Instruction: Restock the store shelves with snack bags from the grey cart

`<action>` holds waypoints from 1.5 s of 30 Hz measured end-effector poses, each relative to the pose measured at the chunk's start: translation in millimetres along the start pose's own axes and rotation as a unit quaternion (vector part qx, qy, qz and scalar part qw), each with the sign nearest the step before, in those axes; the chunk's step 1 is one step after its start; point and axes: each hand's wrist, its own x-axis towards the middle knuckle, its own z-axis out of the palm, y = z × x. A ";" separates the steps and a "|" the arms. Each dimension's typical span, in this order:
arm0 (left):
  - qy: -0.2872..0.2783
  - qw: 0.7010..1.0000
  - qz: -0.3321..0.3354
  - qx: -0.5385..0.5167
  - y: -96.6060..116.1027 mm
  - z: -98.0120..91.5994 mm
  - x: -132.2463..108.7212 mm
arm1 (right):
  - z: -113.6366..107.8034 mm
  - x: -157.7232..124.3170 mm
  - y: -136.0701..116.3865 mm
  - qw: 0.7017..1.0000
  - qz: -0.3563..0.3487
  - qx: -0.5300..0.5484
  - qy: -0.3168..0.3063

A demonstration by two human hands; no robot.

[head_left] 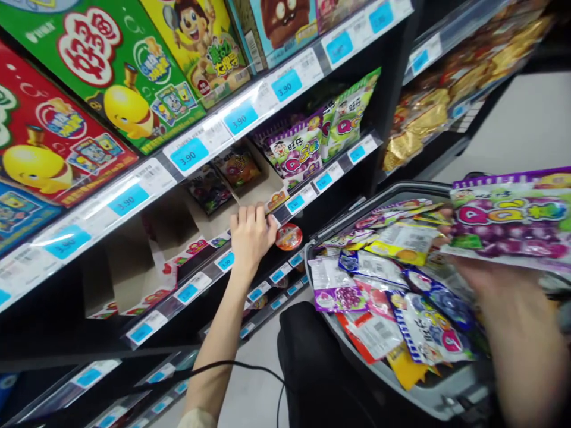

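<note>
My left hand (250,235) reaches to the shelf rail (285,208) and rests its fingers on the front edge of a cardboard display box (263,178); the fingers are curled over the edge. A round red tag (289,236) hangs right beside it. My right hand (473,267), blurred at the right, holds up a purple grape candy bag (508,220) over a grey crate (401,380) full of several candy bags (401,297).
Shelves carry large colourful boxes (89,77) on top and purple and green candy bags (312,142) on the middle tier, with blue price tags (190,153) along the rails. A second shelf unit with gold packets (428,113) stands behind. A black cable (250,368) hangs near my arm.
</note>
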 end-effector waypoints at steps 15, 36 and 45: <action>-0.048 0.994 -0.020 -0.095 -7.7 -1.4 1.4 | -10.7 -19.0 0.1 0.750 0.043 0.600 -0.276; -0.063 0.994 -0.043 -0.076 -1.4 -4.9 3.5 | -12.8 -17.3 5.5 0.712 0.058 0.643 -0.275; -0.070 0.996 -0.032 -0.041 -2.1 -5.2 3.2 | -12.7 -23.7 -3.7 0.761 0.069 0.598 -0.241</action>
